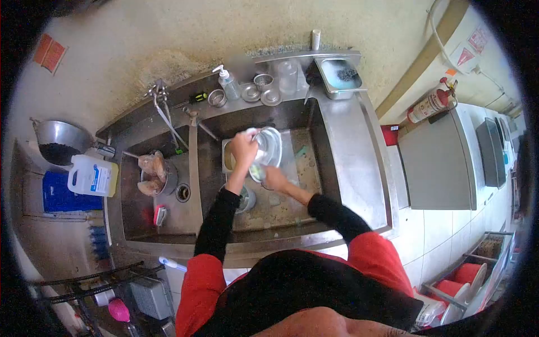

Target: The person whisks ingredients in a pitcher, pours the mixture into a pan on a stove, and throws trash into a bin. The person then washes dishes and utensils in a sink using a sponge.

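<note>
Over the right-hand sink basin (pixel 331 185), my left hand (pixel 243 150) is closed on the rim of a shiny round metal bowl (pixel 271 145), which is tilted. My right hand (pixel 275 178) is closed on a yellow-green sponge (pixel 257 172) at the bowl's lower edge; motion blurs both a little. Below my left forearm a metal container (pixel 245 200) stands in the basin, partly hidden. Behind my left hand, another metal container (pixel 227 156) shows only in part.
In the left basin sits a metal pot (pixel 170 182) with plastic-wrapped items, beside a red and white brush (pixel 160 215). A tap (pixel 160 104) rises behind. The back ledge carries a pump bottle (pixel 229 85), metal lids and a tray of soapy water (pixel 338 76). A jug (pixel 92 176) stands left.
</note>
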The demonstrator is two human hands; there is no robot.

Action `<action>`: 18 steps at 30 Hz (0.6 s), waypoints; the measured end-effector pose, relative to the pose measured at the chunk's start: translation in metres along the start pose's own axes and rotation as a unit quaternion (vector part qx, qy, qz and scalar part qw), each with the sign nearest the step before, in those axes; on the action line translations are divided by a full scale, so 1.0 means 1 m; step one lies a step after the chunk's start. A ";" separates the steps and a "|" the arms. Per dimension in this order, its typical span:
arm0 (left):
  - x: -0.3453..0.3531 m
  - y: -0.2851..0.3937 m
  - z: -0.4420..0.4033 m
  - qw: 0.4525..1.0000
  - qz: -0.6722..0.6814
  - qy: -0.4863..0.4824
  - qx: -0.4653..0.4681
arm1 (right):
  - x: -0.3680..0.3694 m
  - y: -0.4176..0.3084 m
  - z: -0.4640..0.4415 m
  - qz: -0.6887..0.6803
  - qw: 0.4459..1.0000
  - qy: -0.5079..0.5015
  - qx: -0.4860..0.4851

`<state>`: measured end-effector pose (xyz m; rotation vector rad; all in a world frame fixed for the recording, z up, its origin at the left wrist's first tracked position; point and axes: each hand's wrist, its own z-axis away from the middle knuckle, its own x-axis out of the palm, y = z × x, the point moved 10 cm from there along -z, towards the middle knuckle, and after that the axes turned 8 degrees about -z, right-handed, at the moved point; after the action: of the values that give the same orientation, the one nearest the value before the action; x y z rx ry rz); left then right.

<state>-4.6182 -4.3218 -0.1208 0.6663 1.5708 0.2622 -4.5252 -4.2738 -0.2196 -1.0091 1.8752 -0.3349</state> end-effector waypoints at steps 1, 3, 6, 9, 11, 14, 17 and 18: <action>0.001 -0.011 0.008 0.997 -0.030 0.045 -0.046 | -0.003 -0.010 -0.010 0.002 1.000 0.002 -0.001; 0.012 -0.025 0.016 0.993 0.060 0.098 -0.028 | -0.010 0.000 -0.019 -0.377 0.901 0.016 0.212; 0.012 -0.080 0.015 0.957 0.253 0.122 -0.074 | -0.015 -0.002 -0.012 -0.310 0.934 -0.068 0.162; 0.023 -0.099 0.011 0.926 0.352 -0.065 -0.117 | -0.019 -0.009 -0.013 0.113 0.927 -0.347 -0.086; 0.037 -0.094 0.017 0.924 0.353 -0.098 -0.110 | -0.048 -0.009 -0.043 0.108 0.951 -0.253 -0.143; 0.037 -0.093 0.019 0.916 0.362 -0.132 -0.113 | -0.080 -0.029 -0.059 0.086 0.968 -0.167 -0.168; 0.026 -0.105 0.029 0.869 0.450 -0.124 -0.165 | -0.085 -0.014 -0.027 0.038 0.985 -0.162 0.046; 0.028 -0.116 0.034 0.863 0.459 -0.090 -0.191 | -0.076 -0.011 -0.012 0.026 0.995 -0.095 0.019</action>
<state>-4.6148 -4.4070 -0.2109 1.0474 0.8751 1.1546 -4.5140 -4.2249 -0.1602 -0.9322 1.7132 -0.2346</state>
